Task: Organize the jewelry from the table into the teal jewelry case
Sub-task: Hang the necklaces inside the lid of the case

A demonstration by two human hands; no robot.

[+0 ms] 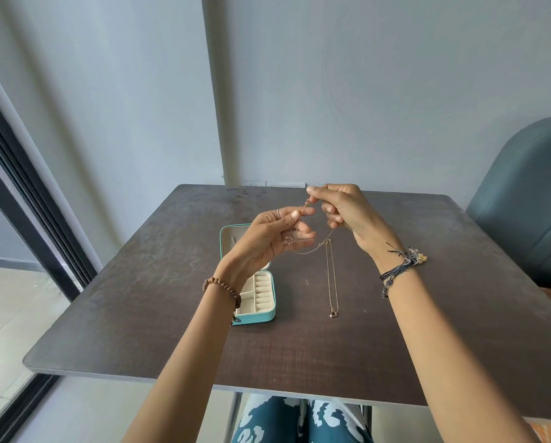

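Teal jewelry case (257,316) lay open on the table, lid raised, its cream lining divided into compartments and ring rolls. A thin rose-gold chain (303,210) with a small ring pendant hung above it, held up in the air. A second fine gold chain (331,276) lay stretched straight just right of the case.

Two hands are up at the middle of the frame, a left hand (269,238) and a right hand (344,209). One rose-gold chain (303,210) hangs between them. One thin gold necklace (331,276) lies on the one dark surface (427,314), right of centre. One teal jewelry case (257,316) stands open left of centre. One beaded bracelet (218,281) circles the left wrist; one ring (278,213) sits on a left finger. One grey chair (530,203) stands at the right edge.
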